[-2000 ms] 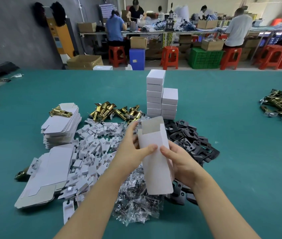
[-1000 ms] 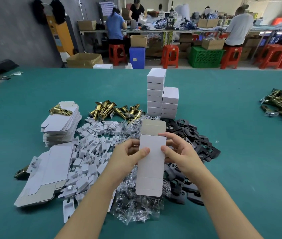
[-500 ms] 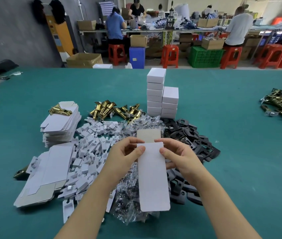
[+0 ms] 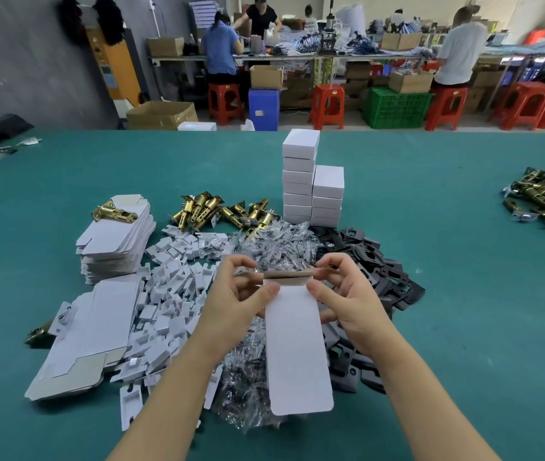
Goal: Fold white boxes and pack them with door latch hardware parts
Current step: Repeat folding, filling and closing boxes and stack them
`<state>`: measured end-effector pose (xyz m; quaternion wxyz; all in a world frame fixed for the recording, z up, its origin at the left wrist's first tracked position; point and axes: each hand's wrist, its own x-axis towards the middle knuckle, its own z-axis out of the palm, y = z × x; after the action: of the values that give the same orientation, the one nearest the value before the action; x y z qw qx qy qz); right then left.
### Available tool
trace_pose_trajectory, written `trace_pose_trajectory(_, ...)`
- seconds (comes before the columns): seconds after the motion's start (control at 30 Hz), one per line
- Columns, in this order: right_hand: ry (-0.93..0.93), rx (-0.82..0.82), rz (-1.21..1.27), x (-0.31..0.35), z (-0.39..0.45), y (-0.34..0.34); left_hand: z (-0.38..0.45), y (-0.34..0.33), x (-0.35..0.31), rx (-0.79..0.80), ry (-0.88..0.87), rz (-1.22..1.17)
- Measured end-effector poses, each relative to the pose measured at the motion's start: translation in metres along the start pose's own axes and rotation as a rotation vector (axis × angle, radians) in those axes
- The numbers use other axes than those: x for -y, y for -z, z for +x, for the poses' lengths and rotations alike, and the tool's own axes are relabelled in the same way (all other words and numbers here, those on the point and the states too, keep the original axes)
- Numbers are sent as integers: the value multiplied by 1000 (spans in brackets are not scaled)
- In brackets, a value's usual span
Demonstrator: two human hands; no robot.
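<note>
Held above the middle of the near edge of the green felt-covered table: a long white paperboard carton blank, part-erected, top flap bent back at the crease so its grey-brown inner face shows. Probably very light, thin and springy; stiff along the panels, weak at the scored folds, so likely to crush or kink if squeezed mid-panel. Best taken at the upper corners beside the crease, where the board is doubled, which is where it is held. Smooth surface, yet little risk of slipping at this weight.

Left hand curled, thumb pressed flat on the front panel at its upper left corner, fingers hooked behind and above the flap edge, pinching the board. Right hand mirrored: thumb on the upper right corner, forefinger arched over the flap's right end, remaining fingers behind the carton, their exact contact hidden. Both forearms reaching in from the near edge, wrists level, converging on the carton's top.

Lying on the table beneath and around the carton: crinkled clear plastic bags of small parts, black flat metal plates toward the right, small white folded card inserts to the left, flat white carton blanks in a stack toward the left edge, brass-coloured latch bolts further back, and closed white boxes stacked in two columns toward the far edge.
</note>
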<state>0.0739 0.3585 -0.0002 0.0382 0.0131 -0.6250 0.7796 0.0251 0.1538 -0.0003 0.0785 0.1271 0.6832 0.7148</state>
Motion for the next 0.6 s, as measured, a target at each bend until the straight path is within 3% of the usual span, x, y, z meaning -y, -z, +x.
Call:
trace_pose_trajectory(0.2, 9, -18, -88, -3, 0, 1, 1, 3, 3, 72, -87, 176)
trace_pose_trajectory(0.43, 16, -20, -176, -7, 0, -2, 3, -4, -6, 14, 62, 99)
trace_pose_trajectory(0.6, 19, -25, -167, -7, -1, -4, 6, -1, -5, 108, 100, 202)
